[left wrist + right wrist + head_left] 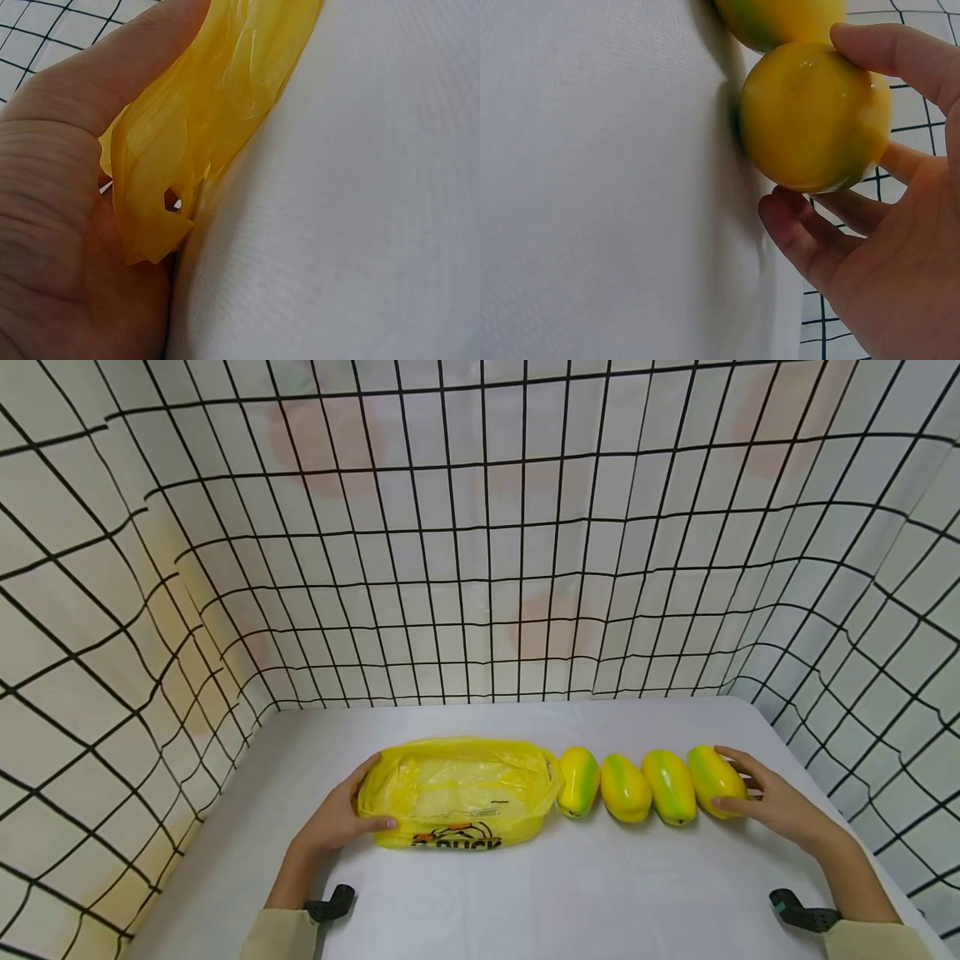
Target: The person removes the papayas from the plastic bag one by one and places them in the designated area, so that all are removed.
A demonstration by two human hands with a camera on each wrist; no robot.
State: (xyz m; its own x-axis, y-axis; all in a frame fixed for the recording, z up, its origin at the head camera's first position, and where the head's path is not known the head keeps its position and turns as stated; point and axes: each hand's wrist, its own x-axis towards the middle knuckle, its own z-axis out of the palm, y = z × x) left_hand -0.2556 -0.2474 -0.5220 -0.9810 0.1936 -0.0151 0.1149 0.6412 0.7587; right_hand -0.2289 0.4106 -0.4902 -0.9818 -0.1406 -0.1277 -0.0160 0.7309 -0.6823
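A yellow plastic bag (pixel 480 835) with dark printing lies flat on the white table, its mouth spread wide. My left hand (pixel 341 814) holds the bag's left end, thumb over the near side and fingers at the far side; the left wrist view shows bunched plastic (pixel 217 90) beside the thumb. Right of the bag, several glossy yellow-green papayas (pixel 626 789) lie in a row. My right hand (pixel 772 797) grips the rightmost papaya (pixel 712 781), thumb on its near side. In the right wrist view, some fingers (pixel 802 236) stand off that papaya (pixel 814 120).
Black wire mesh (pixel 487 527) rises at the back and both sides of the table (pixel 585 893), with pale cloth behind it. The leftmost papaya (pixel 577 781) touches or nearly touches the bag's right end. Each wrist wears a dark camera mount (pixel 802 910).
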